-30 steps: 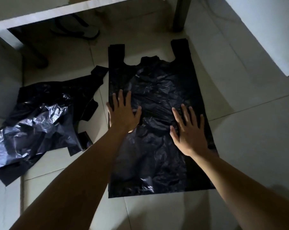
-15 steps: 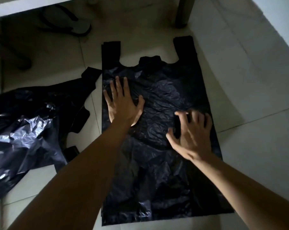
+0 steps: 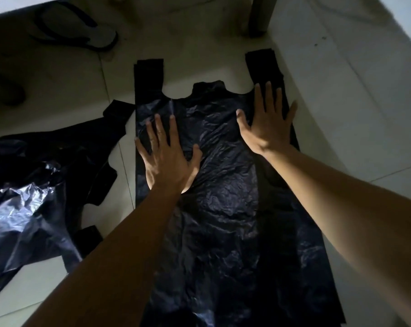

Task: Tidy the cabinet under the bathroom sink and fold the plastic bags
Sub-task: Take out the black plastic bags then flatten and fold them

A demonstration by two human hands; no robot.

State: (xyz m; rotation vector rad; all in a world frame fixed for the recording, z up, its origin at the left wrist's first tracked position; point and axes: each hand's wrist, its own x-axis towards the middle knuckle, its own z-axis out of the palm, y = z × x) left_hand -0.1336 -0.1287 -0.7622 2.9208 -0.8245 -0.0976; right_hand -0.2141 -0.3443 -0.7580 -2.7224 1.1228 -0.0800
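Head view. A black plastic bag (image 3: 223, 197) lies flat on the tiled floor (image 3: 355, 119), handles pointing away from the person and the bottom edge close to the body.

The left hand (image 3: 167, 159) rests palm down on the bag. Its fingers are straight and spread, the thumb is out toward the other hand, and it pinches nothing. It sits on the bag's upper left part, with the little finger at the bag's left edge. The left handle strap (image 3: 149, 76) lies beyond its fingertips, apart from them.

The right hand (image 3: 268, 123) is also palm down on the bag's upper right part, fingers straight and splayed wide, flat on the plastic and gripping nothing. Its fingertips reach the base of the right handle strap (image 3: 263, 67), which runs on past them. The wrinkled middle of the bag lies between the two hands. The rest of it runs back under both forearms.

Outboard of the left hand, past a strip of bare tile, is a heap of crumpled black bags (image 3: 27, 185), glossy in patches. One of its handles (image 3: 118, 109) comes near the flat bag's left edge; contact can't be told.

Far beyond the left hand's fingertips a flip-flop (image 3: 79, 27) lies on the floor. A dark upright post (image 3: 261, 15) stands beyond the right hand. There is only tile outboard of the right hand.
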